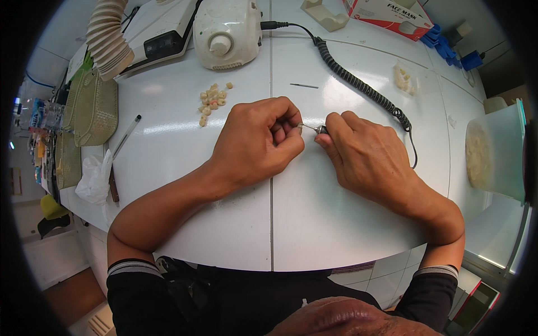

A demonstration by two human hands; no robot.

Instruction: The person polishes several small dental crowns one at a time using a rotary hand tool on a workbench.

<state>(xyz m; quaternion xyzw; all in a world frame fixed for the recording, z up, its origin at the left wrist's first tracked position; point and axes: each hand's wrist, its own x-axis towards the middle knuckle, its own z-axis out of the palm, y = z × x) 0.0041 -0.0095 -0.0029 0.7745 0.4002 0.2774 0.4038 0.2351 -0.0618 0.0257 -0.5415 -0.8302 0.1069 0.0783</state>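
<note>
Observed at the white worktable [224, 235]: a person in a dark short-sleeved top works with both forearms over the near part of the surface. The left hand [249, 140] has its thumb and fingertips pinched narrow on a small pale piece [301, 126], largely covered by those fingers; its full shape cannot be told. The right hand [367, 148] has thumb and fingers closed around a dark-tipped handpiece [321, 129], most of its body hidden in the grip. From it a thin metal bit [309, 127] points left, its end at the small pale piece; whether the two touch I cannot tell. The piece sits between the two hands, just right of the table's central seam. Beyond the left hand lies a loose cluster of pale pieces [211, 101]. A slim metal bur [304, 85] lies on the table beyond the hands. A coiled black cord [358, 80] runs from a white control unit [235, 39] with a round knob toward the right hand. At left, a pen [127, 137] lies near a white plastic bag [94, 179].
</note>
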